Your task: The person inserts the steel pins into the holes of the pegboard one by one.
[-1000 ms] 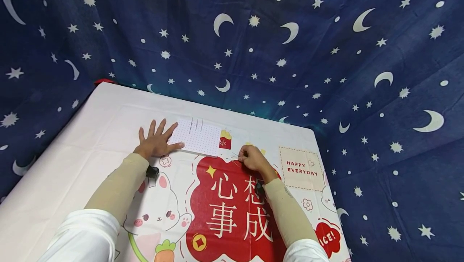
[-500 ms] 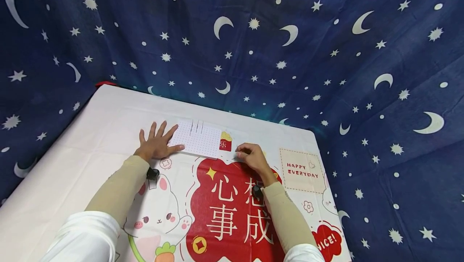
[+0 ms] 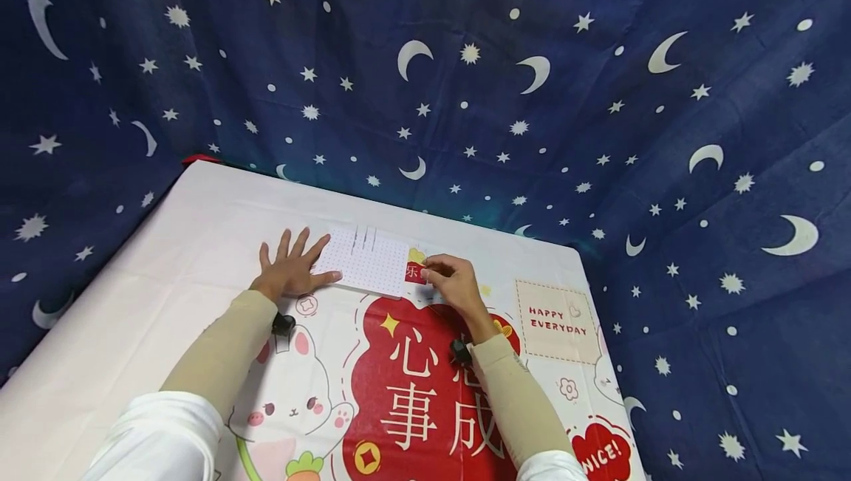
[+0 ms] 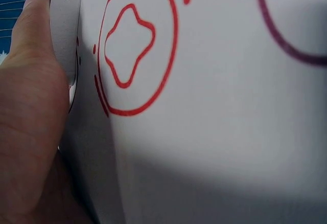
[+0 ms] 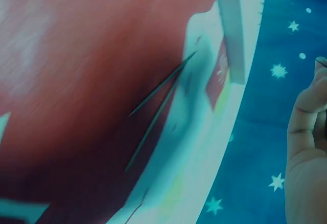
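A white board [image 3: 372, 268] with a grid of tiny dots lies at the far side of the table. Three thin dark needles [image 3: 364, 239] stand near its back edge. My left hand [image 3: 290, 271] rests at the board's left end, fingers spread, its thumb [image 4: 31, 101] along the near side. Just right of the board, my right hand [image 3: 459, 285] is raised with thumb and forefinger together, pinching a thin needle that barely shows. Two more pointed needles [image 5: 162, 84] lie crossed at one end on the cloth, below the right hand in the right wrist view.
The table wears a white cloth [image 3: 219, 244] printed with a rabbit, red patches and lettering. Its back edge meets a dark blue curtain [image 3: 465, 134] with moons and stars, which also hangs along the sides.
My right hand has lifted a needle from beside the board and moved left, close to the board's right end. The left hand has stayed on the board.
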A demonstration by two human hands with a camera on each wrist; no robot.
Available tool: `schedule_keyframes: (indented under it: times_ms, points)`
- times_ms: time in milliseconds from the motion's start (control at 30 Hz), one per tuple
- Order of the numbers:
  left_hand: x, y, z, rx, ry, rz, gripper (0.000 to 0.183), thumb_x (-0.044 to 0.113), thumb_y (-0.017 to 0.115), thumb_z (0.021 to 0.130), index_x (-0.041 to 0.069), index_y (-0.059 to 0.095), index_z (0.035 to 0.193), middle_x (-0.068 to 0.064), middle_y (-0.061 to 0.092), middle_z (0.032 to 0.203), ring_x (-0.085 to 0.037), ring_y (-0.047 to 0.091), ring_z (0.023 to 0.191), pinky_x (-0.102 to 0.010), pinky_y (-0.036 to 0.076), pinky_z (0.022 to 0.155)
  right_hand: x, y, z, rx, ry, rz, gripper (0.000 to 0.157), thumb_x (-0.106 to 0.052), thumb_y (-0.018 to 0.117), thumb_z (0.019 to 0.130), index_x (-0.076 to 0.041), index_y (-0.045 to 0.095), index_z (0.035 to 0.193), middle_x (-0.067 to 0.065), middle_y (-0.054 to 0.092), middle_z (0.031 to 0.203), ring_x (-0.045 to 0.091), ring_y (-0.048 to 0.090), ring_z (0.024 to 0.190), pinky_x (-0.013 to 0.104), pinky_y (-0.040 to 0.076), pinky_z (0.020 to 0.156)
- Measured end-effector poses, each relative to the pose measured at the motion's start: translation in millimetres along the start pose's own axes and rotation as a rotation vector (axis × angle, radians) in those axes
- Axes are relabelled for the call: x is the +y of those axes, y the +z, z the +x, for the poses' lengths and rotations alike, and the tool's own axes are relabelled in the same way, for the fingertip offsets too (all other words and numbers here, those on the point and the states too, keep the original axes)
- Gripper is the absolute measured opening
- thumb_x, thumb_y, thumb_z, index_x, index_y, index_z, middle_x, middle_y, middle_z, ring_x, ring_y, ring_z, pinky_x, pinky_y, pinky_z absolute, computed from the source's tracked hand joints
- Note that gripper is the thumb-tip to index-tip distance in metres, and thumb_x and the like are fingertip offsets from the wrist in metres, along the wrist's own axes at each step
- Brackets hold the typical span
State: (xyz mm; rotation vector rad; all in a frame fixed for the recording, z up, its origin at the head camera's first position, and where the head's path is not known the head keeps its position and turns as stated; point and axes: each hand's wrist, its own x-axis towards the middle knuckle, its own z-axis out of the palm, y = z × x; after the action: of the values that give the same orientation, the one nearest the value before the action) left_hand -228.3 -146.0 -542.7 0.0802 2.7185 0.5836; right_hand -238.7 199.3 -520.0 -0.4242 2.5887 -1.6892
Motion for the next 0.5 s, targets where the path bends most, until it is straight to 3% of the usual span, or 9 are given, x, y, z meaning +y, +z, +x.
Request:
schedule_keyframes:
  times_ms: [167,267,400,500]
  points:
    - [-2.0,2.4,0.4,0.014,0.002,-0.017,0.100,0.076,0.051,0.092,0.026,0.010,0.169,-0.021,-0.007,0.176,-0.053,-0.017,0.159,-0.078,-0.019,0.118,-9.2,9.2,6.7,-0.029,-0.034,0.044,0.014,-0.003,0.076,0.092,0.005,0.075,0.103,0.027,0.074,0.090,0.022,0.066,0.067,0.023,0.058,0.064]
    - [-1.5,6.8,0.6,0.018,0.002,-0.005,0.101,0.077,0.051,0.091,0.026,0.011,0.169,-0.021,-0.005,0.176,-0.053,-0.016,0.159,-0.078,-0.018,0.119,-15.2,13.6,8.1,-0.067,-0.004,0.075,0.013,0.001,0.071,0.094,0.011,0.073,0.102,0.035,0.072,0.091,0.039,0.069,0.070,0.037,0.065,0.070]
    - [-3.4,9.4,1.2,0.020,-0.004,0.002,0.102,0.080,0.049,0.089,0.028,0.010,0.169,-0.020,-0.006,0.176,-0.052,-0.017,0.159,-0.078,-0.019,0.119,-22.0,20.5,11.8,-0.091,0.005,0.104,0.015,0.002,0.068,0.097,0.014,0.072,0.104,0.037,0.073,0.098,0.037,0.073,0.073,0.054,0.065,0.078]
    - [-5.4,8.3,1.8,0.030,-0.001,-0.012,0.103,0.081,0.050,0.089,0.028,0.011,0.168,-0.020,-0.006,0.176,-0.052,-0.017,0.159,-0.077,-0.020,0.119,-23.5,26.3,17.1,-0.080,-0.057,0.093,0.014,-0.002,0.070,0.097,0.010,0.074,0.104,0.033,0.075,0.098,0.028,0.073,0.071,0.042,0.066,0.076]
